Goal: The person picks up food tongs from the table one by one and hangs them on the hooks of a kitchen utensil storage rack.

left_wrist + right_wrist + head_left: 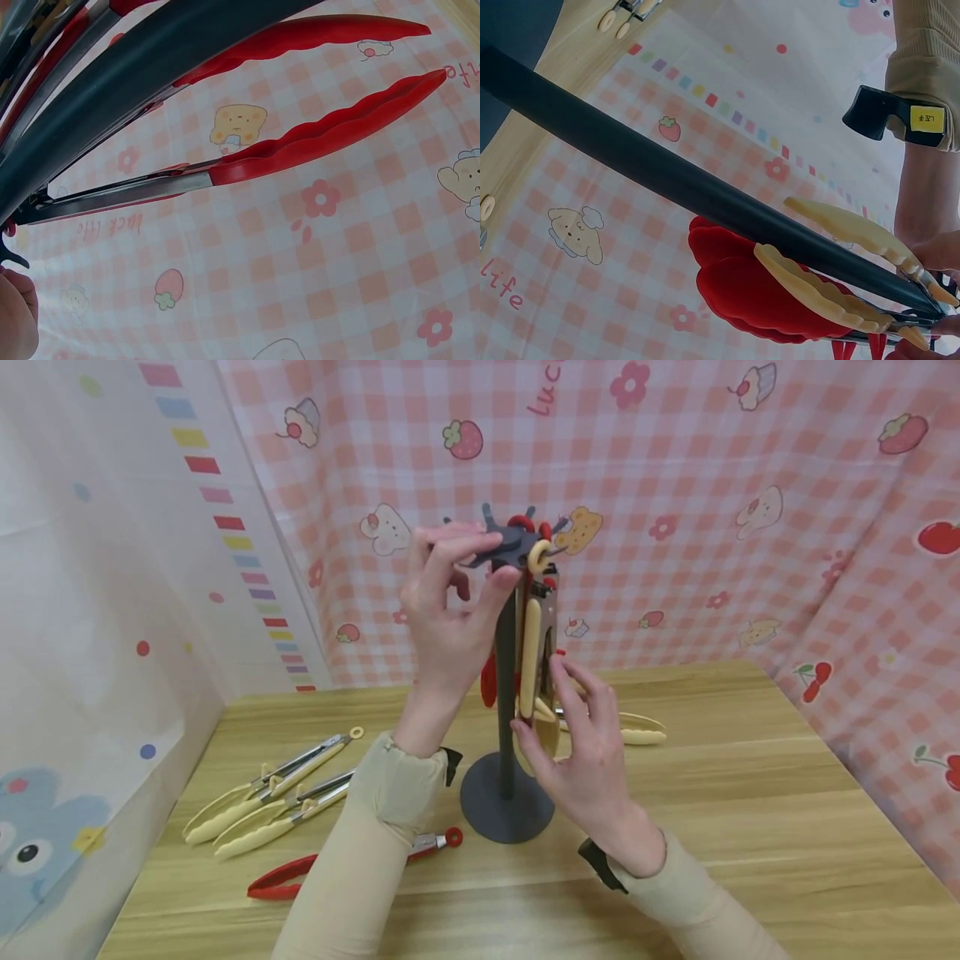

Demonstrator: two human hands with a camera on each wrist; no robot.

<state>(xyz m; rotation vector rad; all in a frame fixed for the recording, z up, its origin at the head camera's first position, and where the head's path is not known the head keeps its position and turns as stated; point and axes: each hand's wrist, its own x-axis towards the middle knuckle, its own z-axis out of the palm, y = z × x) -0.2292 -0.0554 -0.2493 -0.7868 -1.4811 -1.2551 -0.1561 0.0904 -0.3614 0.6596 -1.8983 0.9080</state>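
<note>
A dark grey hanging stand (507,693) rises from a round base. At its top, my left hand (450,610) pinches the hooked head (510,545) between thumb and fingers. Cream-tipped tongs (531,652) hang there, their ring (538,557) over a hook. My right hand (588,752) holds these tongs lower down, thumb on one side and fingers on the other. Behind the pole hang red tongs (322,135) with spread arms. The right wrist view shows the cream tongs (821,289) beside the pole, overlapping red tips (757,292).
Two cream tongs (232,818) lie on the table's left side. Red tongs (281,878) lie nearer, partly hidden by my left forearm. More cream tongs (641,729) rest behind my right hand. A checked cloth (675,443) hangs along the table's back edge.
</note>
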